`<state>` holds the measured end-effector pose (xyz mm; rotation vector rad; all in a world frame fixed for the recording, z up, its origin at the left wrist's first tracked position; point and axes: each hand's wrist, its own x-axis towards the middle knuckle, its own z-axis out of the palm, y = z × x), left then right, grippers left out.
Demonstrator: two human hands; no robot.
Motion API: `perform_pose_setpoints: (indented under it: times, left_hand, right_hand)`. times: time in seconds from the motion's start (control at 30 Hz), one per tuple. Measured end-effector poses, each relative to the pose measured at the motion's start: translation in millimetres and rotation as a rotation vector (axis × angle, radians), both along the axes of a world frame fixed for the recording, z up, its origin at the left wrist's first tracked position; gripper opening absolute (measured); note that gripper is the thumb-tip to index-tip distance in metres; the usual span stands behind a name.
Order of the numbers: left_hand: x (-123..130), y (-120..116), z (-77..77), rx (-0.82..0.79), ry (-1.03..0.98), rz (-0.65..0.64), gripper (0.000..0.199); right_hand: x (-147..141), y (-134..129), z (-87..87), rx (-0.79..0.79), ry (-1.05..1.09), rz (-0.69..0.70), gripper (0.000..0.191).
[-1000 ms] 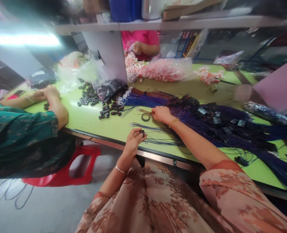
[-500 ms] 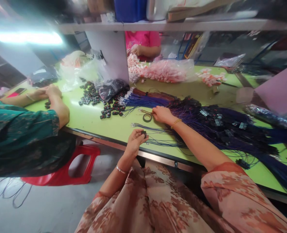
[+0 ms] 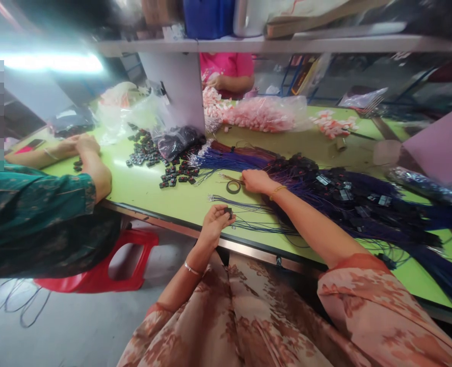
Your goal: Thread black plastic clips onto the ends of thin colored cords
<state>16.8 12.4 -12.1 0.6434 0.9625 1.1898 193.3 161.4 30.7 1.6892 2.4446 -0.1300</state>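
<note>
Black connector [image 3: 228,211] is sitting between the thumb and fingers of my left hand [image 3: 212,224], gripped at the tips, over the front edge of the green table [image 3: 134,186]. Thin dark wires [image 3: 256,227] are running rightward from just beside those fingertips; I can't tell which are joining the connector. My right hand [image 3: 255,181] is keeping its fingers curled closed, palm down, beyond and right of the left fingers. Brown wires [image 3: 230,177] are meeting its fingertips, but the hand is hiding whether they're being pinched. Dark tape ring [image 3: 233,187] is lying flat just left of and below the right fingertips. Blue wires with bare silvery ends [image 3: 226,199] are lying between the two hands' fingers. Big purple-blue wire bundle [image 3: 241,161] is spreading beyond the right fingers, its black parts [image 3: 336,186] heaping up to the right, some wearing white labels. Loose black connectors [image 3: 176,173] are piling left of the right fingers, beside a clear bag of dark parts [image 3: 180,142]. Pink pieces in a plastic bag [image 3: 264,114] are lying well beyond both hands. A co-worker's hands [image 3: 86,146] are meeting on the table, well left of my fingers.
</note>
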Motion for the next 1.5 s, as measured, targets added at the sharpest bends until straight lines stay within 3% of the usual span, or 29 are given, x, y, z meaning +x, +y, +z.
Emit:
perform_pose_setpoints:
  times: [0.27, 0.5, 0.63, 0.8, 1.1, 1.5]
  left_hand:
    - [-0.5, 0.2, -1.7, 0.001, -0.009, 0.004, 0.045]
    - [0.3, -1.1, -3.1, 0.02, -0.001, 0.004, 0.043]
    - [3.3, -2.0, 1.7, 0.038, 0.001, 0.02, 0.041]
    - [10.3, 5.7, 7.9, 0.043, -0.049, 0.036, 0.035]
    - [14.8, 22.0, 5.0, -0.043, -0.17, 0.072, 0.026]
    - [17.3, 20.3, 7.2, -0.048, -0.119, 0.069, 0.028]
  right_hand:
    - [2.5, -2.0, 2.2, 0.039, 0.069, -0.047, 0.028]
    - [-15.3, -10.1, 9.7, 0.14, 0.593, 0.099, 0.015]
    - [-17.5, -24.8, 7.1, 0.06, 0.876, 0.151, 0.012]
    - [-8.2, -51.2, 3.4, -0.066, 1.073, 0.137, 0.011]
    - [2.2, -72.6, -6.5, 0.001, 1.057, 0.212, 0.005]
    - [2.2, -77.4, -7.4, 0.123, 0.879, 0.277, 0.007]
